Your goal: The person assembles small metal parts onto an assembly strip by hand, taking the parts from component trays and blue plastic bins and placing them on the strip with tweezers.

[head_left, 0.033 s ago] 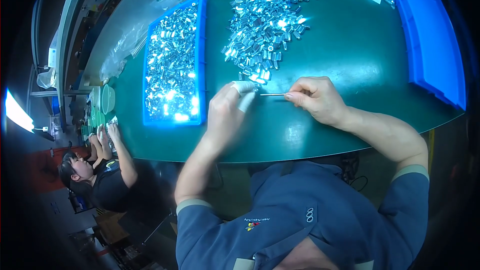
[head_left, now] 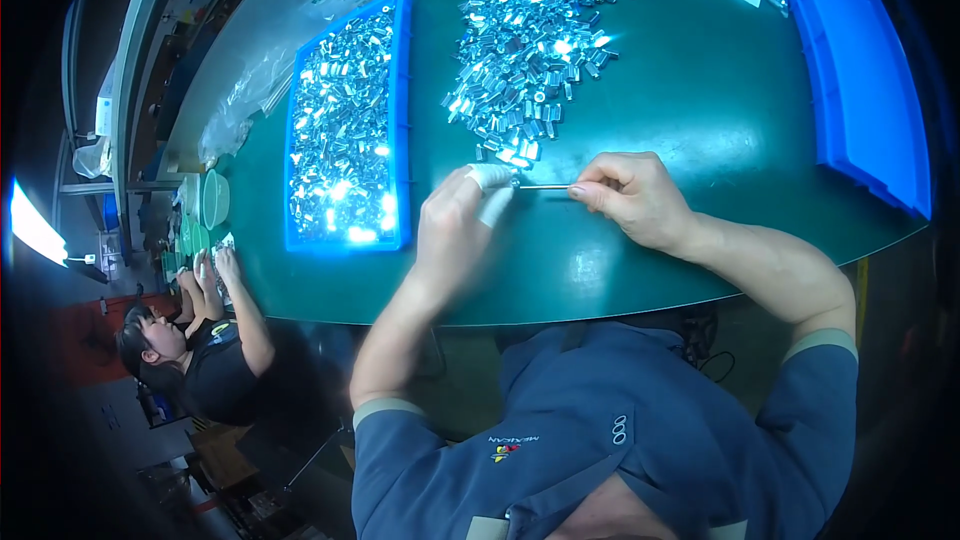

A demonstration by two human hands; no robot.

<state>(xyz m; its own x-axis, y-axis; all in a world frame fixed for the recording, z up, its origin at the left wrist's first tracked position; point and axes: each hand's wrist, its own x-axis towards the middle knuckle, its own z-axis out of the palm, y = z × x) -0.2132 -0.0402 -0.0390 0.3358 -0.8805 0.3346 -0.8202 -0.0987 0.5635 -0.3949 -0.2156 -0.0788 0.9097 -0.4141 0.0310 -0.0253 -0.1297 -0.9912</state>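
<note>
My left hand (head_left: 452, 230), with white finger cots on the thumb and a finger, is closed in a pinch on a small shiny metal piece (head_left: 515, 183). Most of that piece is hidden by the fingertips. My right hand (head_left: 640, 202) grips a thin metal rod (head_left: 543, 187) between thumb and fingers. The rod lies level, and its left end meets the piece at my left fingertips; whether it enters the piece I cannot tell. Just beyond my hands a heap of small shiny metal pieces (head_left: 530, 50) spreads over the green table (head_left: 690, 130).
Left of the heap, a blue tray (head_left: 404, 120) is full of similar metal pieces. Another blue tray (head_left: 870, 70) stands at the right edge. Clear plastic bags (head_left: 240, 100) lie at the far left. A co-worker (head_left: 215, 350) sits at the left, hands on the table near green bowls (head_left: 214, 198).
My left hand has shifted very slightly, and the small piece now sits in line with the rod's end. My right hand has hardly moved.
</note>
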